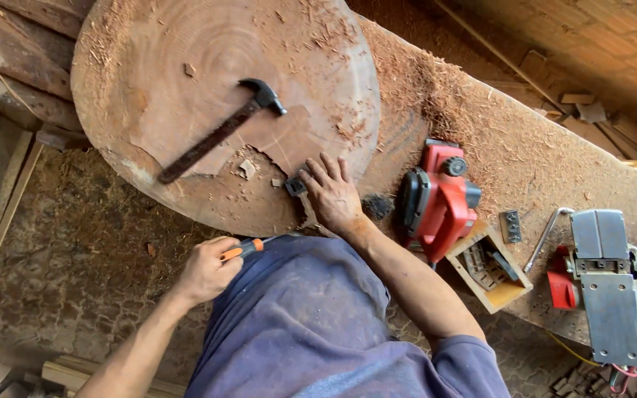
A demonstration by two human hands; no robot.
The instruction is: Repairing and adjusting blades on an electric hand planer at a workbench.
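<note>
Purple shirt (311, 324) fills the bottom of our view, closest to us. Beyond it we lean over the big round wood slab (223, 110), thick and surely heavy, dusted with shavings, lying on a long plank bench (540, 162). A red electric planer (436, 195) rests just right of our arm, a second upturned planer (606, 280) farther right. A claw hammer (219, 136) lies loose on the slab. Our right hand (333, 193) presses flat, fingers spread, on a small dark metal block (296, 186) at the slab's near edge; it looks stiff and dense, best pinched by its sides. Our left hand (208, 269) is wrapped tight around an orange-handled screwdriver (248, 248), near the shirt.
</note>
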